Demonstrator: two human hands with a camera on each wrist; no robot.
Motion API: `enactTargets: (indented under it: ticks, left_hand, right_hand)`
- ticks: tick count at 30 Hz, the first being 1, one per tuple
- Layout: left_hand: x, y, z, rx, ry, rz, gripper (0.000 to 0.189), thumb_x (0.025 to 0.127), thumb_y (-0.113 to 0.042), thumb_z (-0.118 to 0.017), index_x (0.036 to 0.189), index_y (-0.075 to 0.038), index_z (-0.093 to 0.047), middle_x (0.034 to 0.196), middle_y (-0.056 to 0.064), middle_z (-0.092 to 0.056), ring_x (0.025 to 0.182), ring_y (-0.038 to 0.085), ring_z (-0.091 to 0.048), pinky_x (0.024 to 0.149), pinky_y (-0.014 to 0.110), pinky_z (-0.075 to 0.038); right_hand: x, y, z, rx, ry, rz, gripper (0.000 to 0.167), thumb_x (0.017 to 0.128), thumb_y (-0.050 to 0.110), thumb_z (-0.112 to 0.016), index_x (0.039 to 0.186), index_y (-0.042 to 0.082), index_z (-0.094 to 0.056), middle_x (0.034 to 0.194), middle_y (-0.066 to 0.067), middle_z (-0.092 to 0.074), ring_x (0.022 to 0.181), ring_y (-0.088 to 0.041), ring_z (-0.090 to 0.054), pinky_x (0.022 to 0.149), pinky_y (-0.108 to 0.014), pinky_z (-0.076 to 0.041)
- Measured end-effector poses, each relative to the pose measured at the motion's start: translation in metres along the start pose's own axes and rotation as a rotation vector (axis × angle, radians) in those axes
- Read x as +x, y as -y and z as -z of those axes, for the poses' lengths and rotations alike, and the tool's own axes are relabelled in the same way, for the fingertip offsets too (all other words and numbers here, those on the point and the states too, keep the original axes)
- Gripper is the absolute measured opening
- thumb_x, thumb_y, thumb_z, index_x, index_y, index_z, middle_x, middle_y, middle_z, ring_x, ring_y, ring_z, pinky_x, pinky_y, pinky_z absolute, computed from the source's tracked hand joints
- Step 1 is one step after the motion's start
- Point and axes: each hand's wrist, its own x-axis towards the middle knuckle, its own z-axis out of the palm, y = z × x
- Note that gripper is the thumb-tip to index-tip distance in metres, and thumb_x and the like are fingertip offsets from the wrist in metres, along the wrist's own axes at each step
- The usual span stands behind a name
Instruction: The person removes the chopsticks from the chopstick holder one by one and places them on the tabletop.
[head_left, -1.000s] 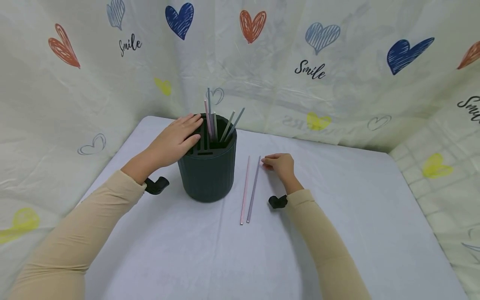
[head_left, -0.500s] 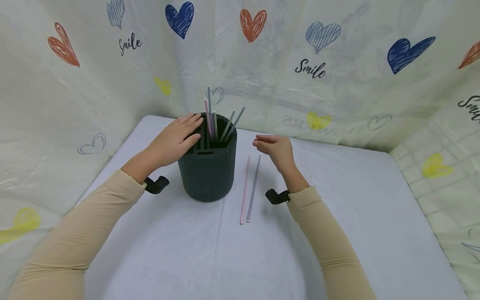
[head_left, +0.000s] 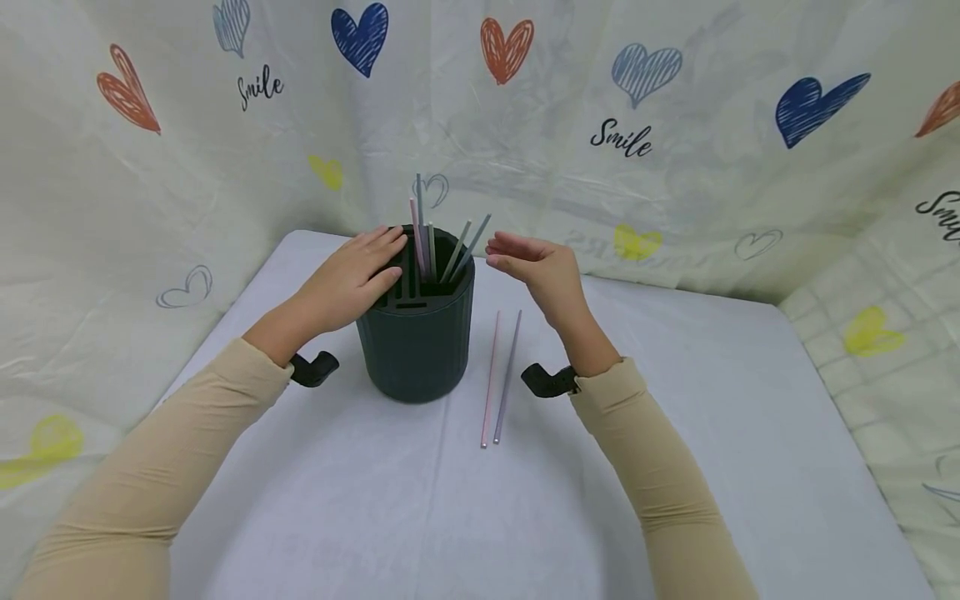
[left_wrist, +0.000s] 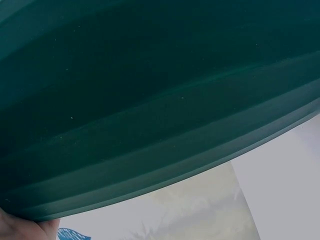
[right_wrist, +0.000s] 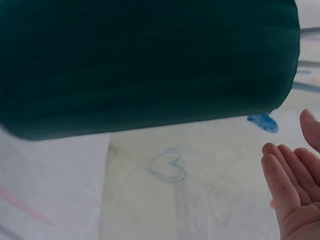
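A dark green holder (head_left: 414, 354) with slots in its top stands upright on the table. Several pastel chopsticks (head_left: 420, 225) stick up out of its open compartment. My left hand (head_left: 352, 279) lies across the slotted left side of the top, fingers outstretched; in the left wrist view the holder's wall hides most of it. Raised beside the rim on the right, my right hand (head_left: 540, 271) holds nothing, its fingers extended with the thumb apart in the right wrist view. Below it, a pink chopstick (head_left: 491, 383) and a purple chopstick (head_left: 508, 379) lie side by side on the tabletop.
The table (head_left: 712, 433) is covered in white cloth. Close behind it hangs a pale curtain (head_left: 555, 167) printed with hearts and the word Smile. Black wrist mounts (head_left: 549, 381) stick out from both sleeves.
My right hand has risen from near the top of the purple chopstick, moving up and left to the holder's rim, its fingers straightening. The left hand has stayed on the holder.
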Motion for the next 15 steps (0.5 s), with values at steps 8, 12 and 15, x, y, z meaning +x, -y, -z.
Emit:
enactTargets:
  ticks: [8,12,15]
  left_hand:
    - [0.001,0.000,-0.001,0.001,-0.009,-0.004,0.057,0.109,-0.031,-0.034,0.158,-0.004,-0.023,0.167,0.012,-0.017,0.157,0.031,-0.008,0.128,0.049,-0.006]
    - [0.001,0.000,0.000,0.001,-0.009,-0.002,0.057,0.109,-0.031,-0.034,0.158,-0.004,-0.023,0.167,0.013,-0.017,0.157,0.032,-0.008,0.128,0.049,-0.006]
    - [0.001,0.000,0.000,0.001,-0.010,-0.002,0.057,0.109,-0.030,-0.034,0.158,-0.003,-0.023,0.167,0.013,-0.017,0.156,0.032,-0.009,0.128,0.049,-0.006]
  right_hand:
    - [-0.004,0.018,-0.014,0.053,0.030,0.059,0.045,0.086,0.006,-0.077,0.129,0.003,-0.066,0.124,-0.013,-0.071,0.112,-0.013,-0.070,0.103,-0.031,-0.053]
    - [-0.004,0.021,-0.020,0.093,0.020,0.092,0.042,0.086,0.006,-0.077,0.126,0.000,-0.068,0.111,-0.004,-0.077,0.105,-0.009,-0.071,0.102,-0.032,-0.054]
    - [-0.004,0.021,-0.024,0.117,0.012,0.102,0.039,0.086,0.006,-0.076,0.124,-0.001,-0.069,0.098,0.006,-0.078,0.099,-0.007,-0.073,0.099,-0.032,-0.056]
